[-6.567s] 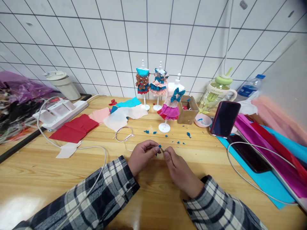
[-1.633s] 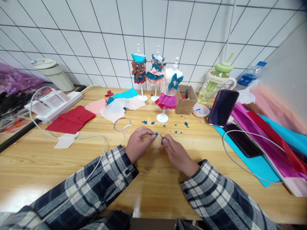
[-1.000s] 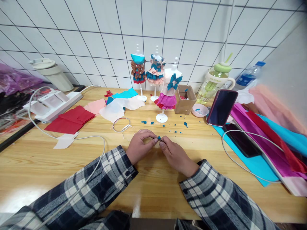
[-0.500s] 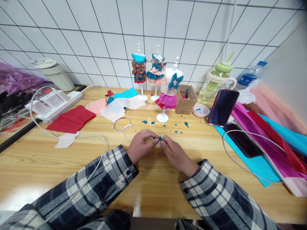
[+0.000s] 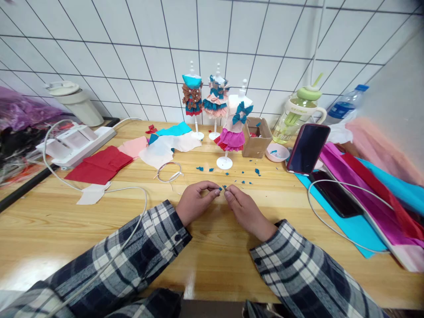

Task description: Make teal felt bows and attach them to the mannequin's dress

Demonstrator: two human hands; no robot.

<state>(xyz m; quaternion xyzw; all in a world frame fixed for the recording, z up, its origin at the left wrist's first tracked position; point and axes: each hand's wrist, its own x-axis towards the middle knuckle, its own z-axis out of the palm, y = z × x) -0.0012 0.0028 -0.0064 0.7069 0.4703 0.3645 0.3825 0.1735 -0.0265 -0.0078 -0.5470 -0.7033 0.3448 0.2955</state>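
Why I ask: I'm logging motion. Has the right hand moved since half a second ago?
Yes: the right hand shifted slightly rightward against the front mannequin's base.

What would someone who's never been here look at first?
Probably the three little dress forms in frilly outfits, standing in the middle toward the tiled wall. Next, in front of them, the left hand pinches a tiny teal scrap, and the right hand grips a small thing that's hard to make out. Bright sheets along the right side stand out too.
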